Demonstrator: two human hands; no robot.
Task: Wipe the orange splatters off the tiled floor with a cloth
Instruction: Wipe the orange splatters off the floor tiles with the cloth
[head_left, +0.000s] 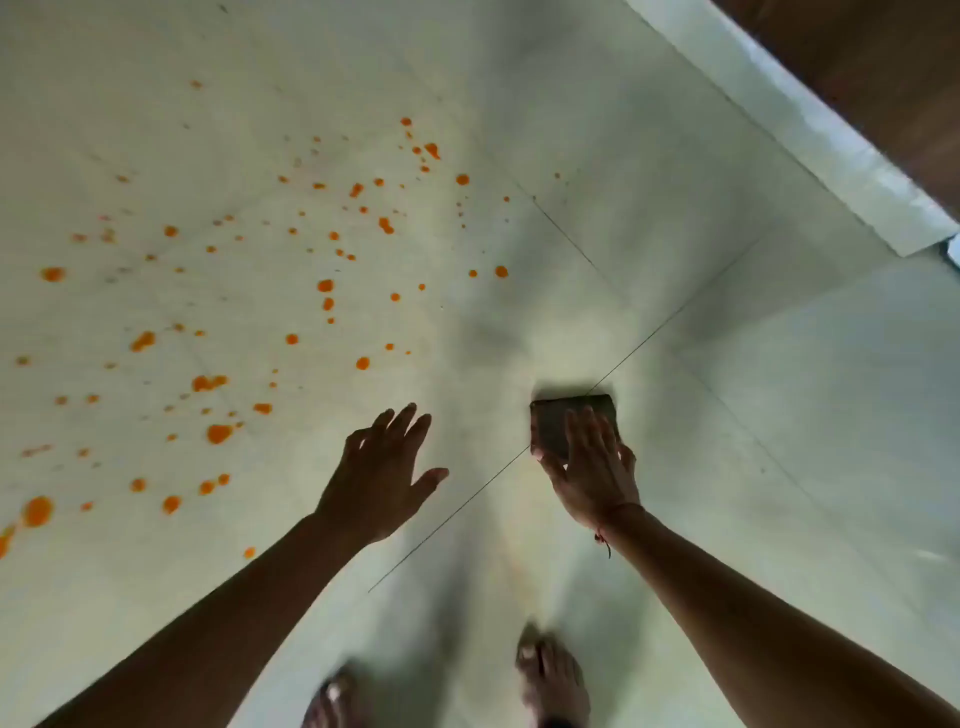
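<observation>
Orange splatters (218, 433) of many sizes dot the pale tiled floor (753, 395) across the left half of the view. A dark folded cloth (558, 418) lies flat on the floor at centre right, on a tile joint. My right hand (592, 467) rests on the cloth's near edge, fingers spread over it and thumb at its left side. My left hand (387, 462) hovers open above bare floor, fingers apart, just right of the nearest splatters. It holds nothing.
A pale skirting strip (810, 130) runs diagonally along the upper right, with dark brown wood (893, 73) behind it. My two bare feet (550, 680) stand at the bottom edge, below the hands. The floor to the right of the cloth has no splatters.
</observation>
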